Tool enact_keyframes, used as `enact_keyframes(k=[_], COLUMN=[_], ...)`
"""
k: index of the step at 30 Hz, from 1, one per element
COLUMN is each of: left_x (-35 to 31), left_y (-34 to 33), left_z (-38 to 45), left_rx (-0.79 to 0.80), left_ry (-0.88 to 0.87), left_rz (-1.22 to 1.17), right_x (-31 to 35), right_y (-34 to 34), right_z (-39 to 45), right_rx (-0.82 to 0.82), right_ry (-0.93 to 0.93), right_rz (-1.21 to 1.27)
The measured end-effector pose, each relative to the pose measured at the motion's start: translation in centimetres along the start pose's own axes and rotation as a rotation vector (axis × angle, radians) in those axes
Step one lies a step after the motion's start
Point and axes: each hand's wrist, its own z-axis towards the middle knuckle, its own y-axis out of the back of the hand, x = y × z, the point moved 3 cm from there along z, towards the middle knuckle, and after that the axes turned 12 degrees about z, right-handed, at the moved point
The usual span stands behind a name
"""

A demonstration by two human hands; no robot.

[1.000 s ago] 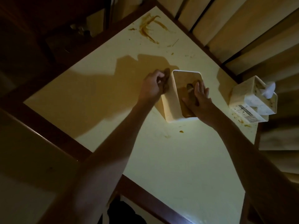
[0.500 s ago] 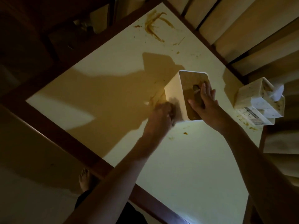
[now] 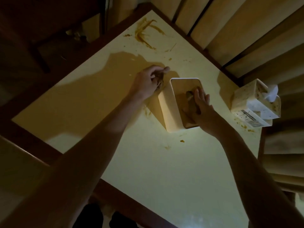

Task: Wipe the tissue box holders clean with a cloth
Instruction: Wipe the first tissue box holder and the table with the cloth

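Note:
A cream tissue box holder lies tipped on its side on the pale table, its flat face with the oval slot turned up. My right hand grips it from the right, fingers over the slot. My left hand is at the holder's far left corner, fingers bunched on a small dark cloth that is mostly hidden in the hand. A second holder, speckled with brown stains and with a white tissue sticking out, stands at the table's right edge.
Brown smears mark the table's far corner, and small brown spots lie near the holder. A dark wooden frame borders the table. Slatted wood panels run behind on the right. The room is dim.
My left hand with the cloth went down the holder's left side to its near corner, then back up to the far left corner. My right hand kept its grip on the holder.

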Motion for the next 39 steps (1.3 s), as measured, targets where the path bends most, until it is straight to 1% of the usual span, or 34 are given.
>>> enact_keyframes(k=[2,4,6,7,8,10,14,16,18,20,22,24,26,29,36,39], left_x=[-0.6,-1.3,-1.5,-1.4,-1.2,-0.5,0.4,1.0,1.7,2.5,3.4,4.0,4.1,3.7,3.9,4.2], left_y=[0.4,0.8,1.2,1.4,1.6,2.1,3.2,3.6,4.1,4.5,4.4,4.0,3.7,3.8,4.3,4.5], left_z=[0.3,0.3,0.0,-0.2,-0.3,-0.6,-1.5,-1.9,-2.3,-2.7,-3.1,-3.6,-4.3,-5.2,-6.6,-6.3], left_rx=[0.143,0.214,0.200,0.179,0.155,0.110,0.107,0.088,-0.010,-0.103,-0.125,-0.093,-0.067,-0.081,-0.055,-0.059], left_ry=[-0.064,-0.102,-0.149,-0.161,-0.163,-0.166,-0.174,-0.116,-0.019,0.060,0.116,0.125,0.109,0.075,0.048,0.062], left_rz=[-0.010,0.017,0.036,0.012,-0.023,-0.062,-0.030,-0.053,-0.070,-0.087,-0.066,-0.070,-0.090,0.000,0.100,0.153], right_x=[0.3,0.7,1.0,1.0,0.9,0.5,0.9,1.4,1.7,1.7,1.7,1.6,1.3,0.8,-0.7,-0.9], right_y=[0.2,0.1,-0.1,-0.3,-0.4,-0.3,0.9,1.2,1.3,1.6,1.8,1.7,1.3,1.1,1.6,1.8], right_z=[0.0,-0.1,0.4,0.9,1.3,2.2,2.2,1.9,1.6,1.3,0.9,0.4,0.1,0.1,0.8,1.1], right_rx=[-0.036,-0.121,-0.185,-0.191,-0.189,-0.176,-0.081,0.034,0.172,0.264,0.284,0.256,0.206,0.144,0.167,0.160], right_ry=[-0.015,-0.080,-0.209,-0.261,-0.283,-0.268,-0.217,-0.189,-0.193,-0.192,-0.175,-0.126,-0.081,-0.045,0.061,0.004], right_rz=[0.037,0.078,0.134,0.138,0.114,0.053,0.061,-0.042,-0.194,-0.338,-0.456,-0.534,-0.475,-0.342,-0.351,-0.251])
